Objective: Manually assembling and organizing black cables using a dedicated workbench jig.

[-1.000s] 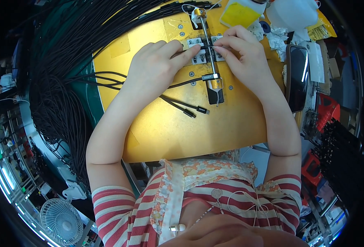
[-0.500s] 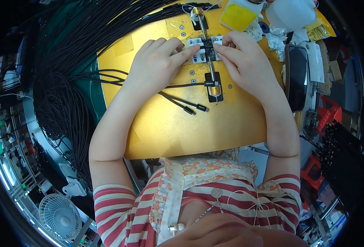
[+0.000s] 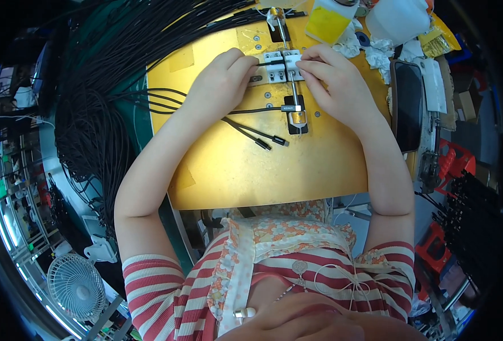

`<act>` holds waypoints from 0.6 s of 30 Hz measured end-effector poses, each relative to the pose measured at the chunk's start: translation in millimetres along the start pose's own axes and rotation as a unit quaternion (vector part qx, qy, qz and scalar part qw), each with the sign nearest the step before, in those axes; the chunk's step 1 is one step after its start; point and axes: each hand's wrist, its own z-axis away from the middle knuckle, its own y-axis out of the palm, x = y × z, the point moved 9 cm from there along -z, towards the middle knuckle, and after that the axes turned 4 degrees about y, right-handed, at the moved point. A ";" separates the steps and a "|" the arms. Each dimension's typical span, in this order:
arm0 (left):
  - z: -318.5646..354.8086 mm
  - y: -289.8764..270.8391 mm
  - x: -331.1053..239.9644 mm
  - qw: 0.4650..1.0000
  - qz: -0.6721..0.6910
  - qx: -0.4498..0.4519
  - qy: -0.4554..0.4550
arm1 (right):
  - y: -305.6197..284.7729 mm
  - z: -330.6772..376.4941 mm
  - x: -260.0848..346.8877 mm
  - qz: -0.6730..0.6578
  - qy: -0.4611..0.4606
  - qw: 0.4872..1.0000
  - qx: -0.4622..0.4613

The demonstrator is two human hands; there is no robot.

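So I've got a black cable (image 3: 271, 63) at the little white clamp (image 3: 276, 76), lying across the clamp's left block and reaching toward the dark line between its two blocks. My left hand (image 3: 223, 78) is just left of the clamp, thumb and first finger narrowed and, as far as I can see, pinched on that cable. My right hand (image 3: 335, 79) is on the clamp's other side, fingers close together at its right edge. Can't tell if they're gripping anything or just resting on the block.

I'd call this the seating step, getting the cable to sit right in the clamp. The next move, I reckon, calls for a straight, steady cable from the left, a gentle push from the right, and fingertips clear of that gap.

A metal rod (image 3: 294, 91) sticks out on the near side of the clamp, with another cable's plug (image 3: 288, 108) across it. Two loose plugs (image 3: 280, 141) lie on the gold counter (image 3: 251, 182), nearer me than the clamp. The big cable heap (image 3: 89, 128) is well off to its left.
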 end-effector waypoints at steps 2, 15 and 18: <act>1.4 -20.3 2.7 0.995 -0.015 -0.087 -0.036 | -0.9 -2.9 2.6 0.012 -0.011 1.000 -0.007; 12.2 -40.8 70.9 0.979 -0.160 0.084 -0.097 | -6.7 -2.8 1.0 0.054 -0.014 0.998 -0.029; 5.3 -32.8 118.3 0.954 -0.180 0.116 -0.211 | -7.2 -2.0 -2.6 0.044 -0.006 0.999 -0.028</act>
